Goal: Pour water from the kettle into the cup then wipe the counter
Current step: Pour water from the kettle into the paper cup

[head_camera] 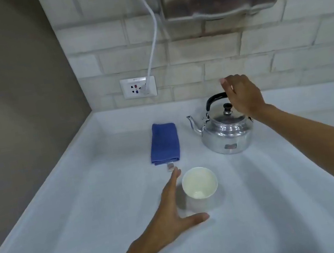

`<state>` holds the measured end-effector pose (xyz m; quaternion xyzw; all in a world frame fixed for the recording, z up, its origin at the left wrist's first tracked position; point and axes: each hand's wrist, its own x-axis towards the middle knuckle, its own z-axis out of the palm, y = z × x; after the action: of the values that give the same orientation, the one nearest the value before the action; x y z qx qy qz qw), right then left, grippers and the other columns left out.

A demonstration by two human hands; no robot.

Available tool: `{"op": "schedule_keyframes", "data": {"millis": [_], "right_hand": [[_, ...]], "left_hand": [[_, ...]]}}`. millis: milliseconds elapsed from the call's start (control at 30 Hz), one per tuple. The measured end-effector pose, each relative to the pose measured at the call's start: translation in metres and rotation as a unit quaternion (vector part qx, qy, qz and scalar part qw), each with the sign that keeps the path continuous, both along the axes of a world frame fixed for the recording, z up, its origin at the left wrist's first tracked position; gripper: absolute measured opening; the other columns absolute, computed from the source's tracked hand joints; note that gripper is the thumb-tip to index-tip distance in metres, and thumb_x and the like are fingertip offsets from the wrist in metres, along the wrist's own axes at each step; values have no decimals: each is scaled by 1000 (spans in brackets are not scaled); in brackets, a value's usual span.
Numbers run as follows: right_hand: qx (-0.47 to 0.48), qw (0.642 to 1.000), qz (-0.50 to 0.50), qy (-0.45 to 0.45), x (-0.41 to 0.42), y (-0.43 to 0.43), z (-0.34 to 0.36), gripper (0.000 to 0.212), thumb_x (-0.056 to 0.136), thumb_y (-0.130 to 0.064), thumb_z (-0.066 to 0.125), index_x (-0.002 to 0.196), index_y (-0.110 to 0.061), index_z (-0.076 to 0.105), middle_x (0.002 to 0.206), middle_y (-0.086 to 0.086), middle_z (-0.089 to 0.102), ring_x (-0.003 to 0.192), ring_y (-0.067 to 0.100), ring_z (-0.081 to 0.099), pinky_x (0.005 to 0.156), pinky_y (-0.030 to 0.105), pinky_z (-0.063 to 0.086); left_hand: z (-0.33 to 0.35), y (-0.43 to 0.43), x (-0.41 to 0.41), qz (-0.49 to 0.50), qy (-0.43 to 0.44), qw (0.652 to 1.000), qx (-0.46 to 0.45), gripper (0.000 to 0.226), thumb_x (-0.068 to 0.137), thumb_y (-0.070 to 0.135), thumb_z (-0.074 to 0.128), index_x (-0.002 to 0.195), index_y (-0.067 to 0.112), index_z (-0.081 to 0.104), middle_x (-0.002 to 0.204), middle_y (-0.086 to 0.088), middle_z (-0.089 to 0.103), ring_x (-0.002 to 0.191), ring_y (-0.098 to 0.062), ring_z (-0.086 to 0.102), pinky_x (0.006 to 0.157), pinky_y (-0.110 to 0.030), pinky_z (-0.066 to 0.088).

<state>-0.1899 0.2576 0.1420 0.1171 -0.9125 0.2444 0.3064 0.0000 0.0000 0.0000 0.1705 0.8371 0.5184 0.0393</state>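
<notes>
Shiny metal kettle [226, 131]; blue terry cloth [163, 142]; matt counter [86, 206].

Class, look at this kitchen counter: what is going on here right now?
A person stands at a pale counter. The right hand is at the black handle of a metal kettle, which rests on the counter with its lid on. The left hand is open beside a white cup, not gripping it. A folded blue cloth lies untouched behind the cup. No pouring has begun.
</notes>
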Motion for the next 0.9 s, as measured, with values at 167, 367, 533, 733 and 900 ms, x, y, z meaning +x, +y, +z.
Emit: {"op": "schedule_keyframes", "data": {"millis": [167,367,533,733,900], "right_hand": [[27,996,-38,-79,-16,-3,-2,71,94,-50,19,53,-3,53,59,13,62,69,36,58,64,37,43],[76,991,-78,-81,-29,-2,-8,76,92,-51,22,55,2,61,62,18,65,64,33,56,65,37,46],[94,990,-76,-69,-27,-4,-6,64,91,-46,31,38,-11,33,40,5,40,45,26,40,53,29,31],[85,990,-83,-74,-20,-6,-3,58,89,-39,36,38,-11,34,39,3,38,43,23,37,48,27,25],[86,988,-92,-87,-12,-4,7,53,86,-33,39,39,-11,28,39,3,31,40,19,28,45,26,21]], "left_hand": [[-1,21,-9,16,-57,997,53,109,53,55,84,137,53,14,139,38,28,130,12,26,101,-7,28],[-1,29,-14,59,-58,995,58,87,51,54,85,122,50,35,125,30,48,115,11,45,89,-4,38],[0,30,-12,80,-67,993,46,72,50,58,83,108,60,40,109,36,54,104,14,49,78,0,40],[0,33,-8,89,-68,993,45,69,53,57,80,108,54,40,111,31,52,103,19,47,77,1,39],[-1,31,-9,82,-62,994,44,69,56,54,80,111,49,40,116,25,53,105,16,48,78,0,40]]}}
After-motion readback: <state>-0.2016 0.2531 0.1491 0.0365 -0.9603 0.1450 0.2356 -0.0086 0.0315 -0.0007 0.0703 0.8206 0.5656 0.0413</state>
